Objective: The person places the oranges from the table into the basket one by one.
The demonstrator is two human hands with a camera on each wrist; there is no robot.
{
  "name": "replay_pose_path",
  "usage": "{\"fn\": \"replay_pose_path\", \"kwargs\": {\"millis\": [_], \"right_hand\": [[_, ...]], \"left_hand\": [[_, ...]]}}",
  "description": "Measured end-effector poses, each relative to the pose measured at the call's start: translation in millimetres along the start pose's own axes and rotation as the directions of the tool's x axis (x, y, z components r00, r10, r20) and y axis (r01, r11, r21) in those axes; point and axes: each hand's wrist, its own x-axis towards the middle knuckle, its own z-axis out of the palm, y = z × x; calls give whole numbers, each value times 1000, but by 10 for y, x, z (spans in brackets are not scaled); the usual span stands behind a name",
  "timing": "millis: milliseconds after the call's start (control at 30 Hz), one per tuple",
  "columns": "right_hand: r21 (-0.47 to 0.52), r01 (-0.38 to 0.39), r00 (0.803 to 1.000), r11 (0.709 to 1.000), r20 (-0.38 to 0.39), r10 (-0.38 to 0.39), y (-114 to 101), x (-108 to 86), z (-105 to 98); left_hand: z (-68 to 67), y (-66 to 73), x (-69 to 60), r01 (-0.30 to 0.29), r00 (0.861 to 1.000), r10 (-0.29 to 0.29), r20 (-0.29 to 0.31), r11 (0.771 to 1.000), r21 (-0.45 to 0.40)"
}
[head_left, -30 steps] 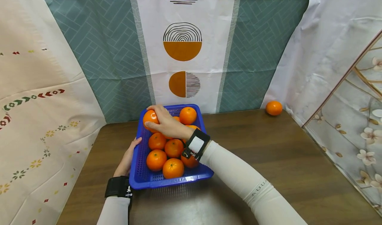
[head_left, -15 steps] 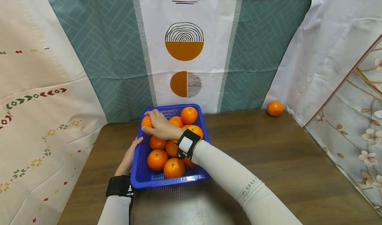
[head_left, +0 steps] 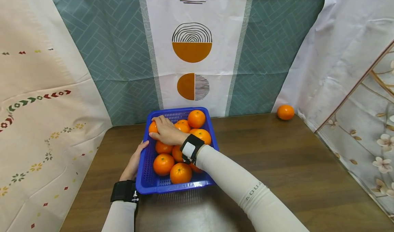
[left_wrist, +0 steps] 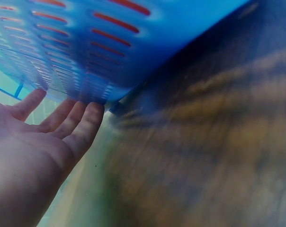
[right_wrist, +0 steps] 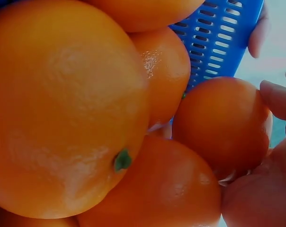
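Observation:
A blue perforated plastic basket (head_left: 139, 177) full of oranges stands on the table. At its far left corner my right hand (head_left: 167, 132) grips an orange (head_left: 153, 127), low among the others; the right wrist view shows the thumb and palm around this orange (right_wrist: 221, 125). Several more oranges (head_left: 181, 173) lie in front of and beside that hand, some hidden by the wrist. My left hand (head_left: 133, 163) is at the basket's left side. In the left wrist view its extended fingers (left_wrist: 86, 127) touch the outside of the slotted wall (left_wrist: 81, 52).
A single orange (head_left: 285, 112) sits at the far right of the brown wooden table (head_left: 255, 146), close to the cloth backdrop. Patterned cloths (head_left: 271, 47) hang behind and on both sides. A shiny reflective patch (head_left: 184, 215) lies in front of the basket.
My right hand has lowered the orange into the basket's far left corner, coming slightly toward me. The left hand keeps its place at the basket's side. The whole view has shifted slightly.

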Motion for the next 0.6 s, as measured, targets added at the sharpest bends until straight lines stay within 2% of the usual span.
{"fn": "replay_pose_path", "kwargs": {"millis": [400,600], "right_hand": [[-136,-20,1000,991,3,20,34,86,65],[-231,-39,999,972,11,43,17,142,76]], "left_hand": [[22,-17,15,-4,1000,4,-13,1000,1],[7,-1,7,-9,1000,10,-2,1000,14]]}}
